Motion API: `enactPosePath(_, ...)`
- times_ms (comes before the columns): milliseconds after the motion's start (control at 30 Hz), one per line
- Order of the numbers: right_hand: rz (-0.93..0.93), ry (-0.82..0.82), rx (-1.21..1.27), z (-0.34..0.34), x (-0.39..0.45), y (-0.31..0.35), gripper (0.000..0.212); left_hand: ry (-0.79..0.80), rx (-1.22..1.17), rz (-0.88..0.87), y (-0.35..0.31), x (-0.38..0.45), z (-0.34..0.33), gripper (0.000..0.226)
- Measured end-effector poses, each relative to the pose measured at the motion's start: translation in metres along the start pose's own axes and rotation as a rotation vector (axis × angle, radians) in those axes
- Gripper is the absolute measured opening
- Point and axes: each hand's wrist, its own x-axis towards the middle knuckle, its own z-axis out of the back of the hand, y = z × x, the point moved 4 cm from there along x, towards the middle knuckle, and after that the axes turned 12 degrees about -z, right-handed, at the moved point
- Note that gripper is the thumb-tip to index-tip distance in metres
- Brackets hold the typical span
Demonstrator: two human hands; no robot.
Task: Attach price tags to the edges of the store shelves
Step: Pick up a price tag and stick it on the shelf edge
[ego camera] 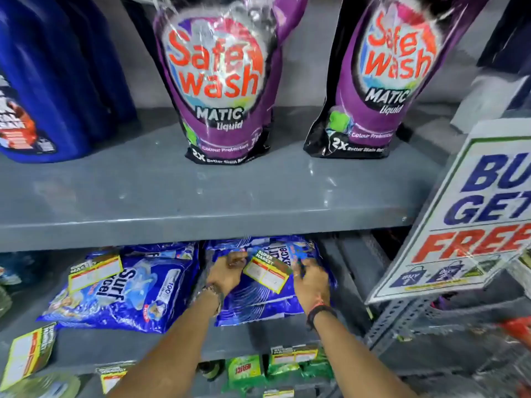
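Note:
A yellow, red and white price tag (266, 273) lies tilted on a blue detergent bag (258, 300) on the middle shelf. My left hand (227, 272) grips the tag's left end, and my right hand (311, 280) pinches its right end. Both arms reach in under the grey upper shelf (172, 225). Another tag (94, 271) rests on the neighbouring blue bag (115, 294) to the left. More tags hang at the lower shelf edge: one at far left (27, 357), one lower down (112, 376), and one near the green packs (294, 354).
Two purple liquid-detergent pouches (221, 81) (388, 76) and a blue jug (51, 81) stand on the upper shelf. A white promotional sign (471, 214) leans out at the right over a slotted metal upright (402, 320). Green packs (247, 372) sit on the shelf below.

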Motion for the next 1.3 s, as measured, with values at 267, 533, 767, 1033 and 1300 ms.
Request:
enactPosePath(267,-0.117,0.086,-0.096,-0.011,0.026,-0.002,0.014,0.075,-0.237,0.088,0.006,0.025,-0.02,0.023)
enactPosePath(533,-0.156,0.126,-0.054,-0.015,0.03,-0.001,0.013,0.063,-0.056,0.112,-0.005,0.022,-0.014,0.026)
enactPosePath(767,-0.216,0.232,0.366,-0.011,0.019,0.0,0.004,-0.002,-0.35,0.086,-0.011,0.001,0.007,0.03)
enactPosePath(1033,-0.073,0.279,0.704,0.028,-0.034,0.025,0.013,-0.167,-0.64,-0.006,-0.041,-0.069,0.034,0.012)
enactPosePath(1300,0.124,0.217,0.704,0.067,-0.084,0.051,0.007,-0.144,-0.658,-0.213,-0.084,-0.113,0.07,0.019)
